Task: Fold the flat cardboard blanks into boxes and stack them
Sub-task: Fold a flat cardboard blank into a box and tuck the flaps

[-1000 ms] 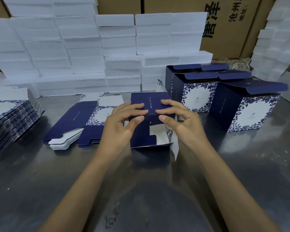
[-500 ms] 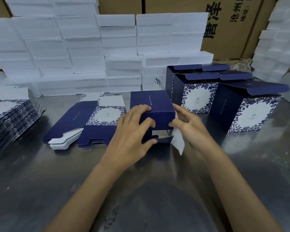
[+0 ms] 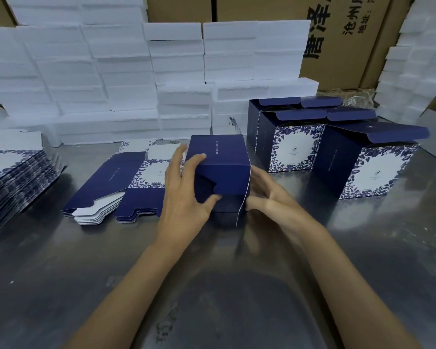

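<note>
White foam blocks (image 3: pixel 181 96) are piled up behind your shiny tabletop (image 3: pixel 212 285). You hold a dark blue box (image 3: pixel 219 170) in the middle of it. Your left hand (image 3: pixel 184 195) grips the box's left side, with fingers on top and the thumb on the front flap. Your right hand (image 3: pixel 269 195) is at its right side with loose, open fingers. Flat blanks (image 3: pixel 116 182) lie just left of it. Three folded boxes (image 3: pixel 337 152) with open lids stand close together on the right
</note>
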### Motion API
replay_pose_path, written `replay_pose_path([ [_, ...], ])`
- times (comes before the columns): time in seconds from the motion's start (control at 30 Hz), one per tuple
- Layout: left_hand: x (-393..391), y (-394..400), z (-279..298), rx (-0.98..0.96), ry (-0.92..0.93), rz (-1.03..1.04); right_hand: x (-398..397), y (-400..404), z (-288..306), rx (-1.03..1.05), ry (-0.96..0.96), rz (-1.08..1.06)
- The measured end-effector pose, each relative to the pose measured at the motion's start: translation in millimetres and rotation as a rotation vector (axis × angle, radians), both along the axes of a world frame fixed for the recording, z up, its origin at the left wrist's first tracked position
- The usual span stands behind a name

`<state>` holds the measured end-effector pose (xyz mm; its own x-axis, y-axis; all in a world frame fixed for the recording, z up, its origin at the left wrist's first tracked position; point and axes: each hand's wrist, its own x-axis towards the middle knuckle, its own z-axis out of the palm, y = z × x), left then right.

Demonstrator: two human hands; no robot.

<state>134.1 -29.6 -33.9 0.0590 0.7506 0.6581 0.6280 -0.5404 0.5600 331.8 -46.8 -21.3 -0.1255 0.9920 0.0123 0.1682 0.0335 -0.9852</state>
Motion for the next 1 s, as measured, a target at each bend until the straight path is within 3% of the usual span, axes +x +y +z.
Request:
replay_pose_path([
  [0.1, -6.3, 3.0, 3.9, -0.156, -0.202, -0.003, -0.4, -0.9, 2.7, 0.0, 0.008, 0.008],
  [0.27, -7.2, 1.0, 3.8, -0.153, -0.035, -0.098, -1.1, -1.4, 1.0, 0.022, 0.004, 0.044],
  [0.37, -3.7, -1.8, 4.7, -0.195, -0.075, -0.171, 1.5, -0.4, -0.3, 0.042, 0.033, 0.048],
  [0.63, 2.4, -3.6, 0.7, -0.11, -0.115, -0.013, 0.2, 3.1, -4.3, 0.048, 0.037, 0.104],
  [0.83, 5.4, -1.9, -3.6, -0.104, -0.183, -0.074, -8.2, 8.7, -14.1, 0.122, 0.044, -0.107],
  [1.0, 3.1, -0.4, -1.7, -0.228, -0.284, -0.135, -11.5, 13.4, -21.1, 0.198, -0.002, -0.238],
])
